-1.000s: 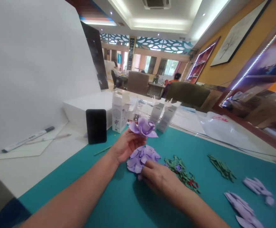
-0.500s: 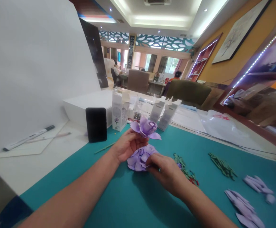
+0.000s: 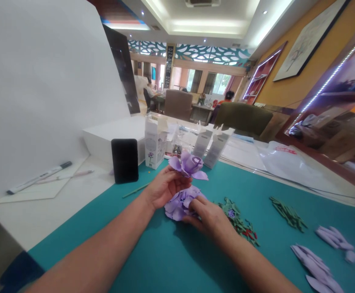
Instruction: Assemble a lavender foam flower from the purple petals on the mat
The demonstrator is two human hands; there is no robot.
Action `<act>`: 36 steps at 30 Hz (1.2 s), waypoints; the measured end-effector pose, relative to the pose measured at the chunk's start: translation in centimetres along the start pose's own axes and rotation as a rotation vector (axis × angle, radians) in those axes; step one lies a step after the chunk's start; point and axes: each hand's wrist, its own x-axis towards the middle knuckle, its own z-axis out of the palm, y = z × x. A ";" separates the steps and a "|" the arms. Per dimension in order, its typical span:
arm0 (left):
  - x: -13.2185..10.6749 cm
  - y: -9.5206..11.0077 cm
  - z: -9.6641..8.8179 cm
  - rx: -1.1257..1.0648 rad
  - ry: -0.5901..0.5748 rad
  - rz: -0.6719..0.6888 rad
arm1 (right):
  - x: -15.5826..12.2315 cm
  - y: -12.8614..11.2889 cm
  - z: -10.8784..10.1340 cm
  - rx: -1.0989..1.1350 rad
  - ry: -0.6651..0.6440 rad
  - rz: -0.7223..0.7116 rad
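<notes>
My left hand (image 3: pixel 167 185) is closed on the underside of a purple artificial flower (image 3: pixel 190 163), holding it upright above the mat. Just below it lies a heap of loose purple petals (image 3: pixel 177 206) on the teal mat. The fingers of my right hand (image 3: pixel 206 213) are bent into the right side of this heap. Their tips are hidden among the petals, so whether they pinch one is hard to see. Right of my right hand is a pile of small green parts (image 3: pixel 237 219) with a few red and purple bits.
On the right lie a bundle of green stem pieces (image 3: pixel 288 213) and pale purple petal stacks (image 3: pixel 314 264). A black tablet-like object (image 3: pixel 124 161) stands at the left, beside an open white box (image 3: pixel 155 142). Two more boxes (image 3: pixel 217 147) stand behind the flower. A thin green stem (image 3: pixel 135 190) lies left.
My right hand has moved slightly left and down within the petal heap, uncovering more of the green pile. The left hand keeps the flower in nearly the same place.
</notes>
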 end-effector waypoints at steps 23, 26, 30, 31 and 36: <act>-0.3 -0.5 0.3 0.082 -0.007 -0.094 | 0.5 -1.1 -7.0 0.183 0.397 0.095; -0.2 -0.7 0.3 0.115 -0.016 -0.100 | 0.5 -1.5 -7.1 0.145 0.437 0.089; -0.1 -0.9 0.3 0.123 -0.018 -0.098 | 0.5 -1.8 -6.8 0.076 0.456 0.066; -0.1 -0.9 0.3 0.122 -0.020 -0.101 | 0.5 -1.8 -6.8 0.058 0.453 0.056; 0.0 -0.8 0.3 0.112 -0.026 -0.104 | 0.5 -1.8 -6.5 -0.005 0.488 0.013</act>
